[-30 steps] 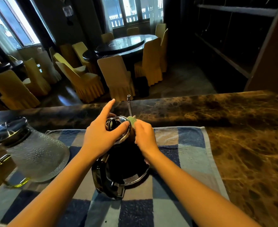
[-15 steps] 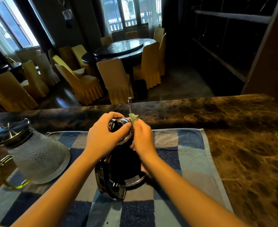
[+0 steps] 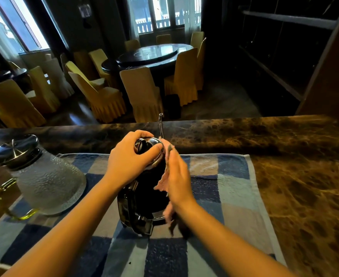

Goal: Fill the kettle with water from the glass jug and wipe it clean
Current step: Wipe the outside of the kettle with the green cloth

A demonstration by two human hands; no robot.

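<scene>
A black kettle [image 3: 144, 198] with a shiny metal lid and a thin upright spout stands on a blue checked towel [image 3: 224, 188]. My left hand [image 3: 130, 158] grips the kettle's lid from above. Against the kettle's right side my right hand [image 3: 177, 179] presses a pinkish cloth [image 3: 163, 183]; the cloth hangs down past the kettle's base. To the left, a textured glass jug [image 3: 48, 180] with a metal lid and a yellowish handle stands on the same towel.
The towel lies on a dark brown marble counter [image 3: 294, 176] that runs on to the right. Beyond the counter's far edge is a dining room with a round table [image 3: 150, 54] and yellow-covered chairs. Dark shelving [image 3: 284, 47] stands at the right.
My right hand has slid down the kettle's right side from near the lid, and the cloth is now spread along the body. My left hand's fingers have curled around the lid.
</scene>
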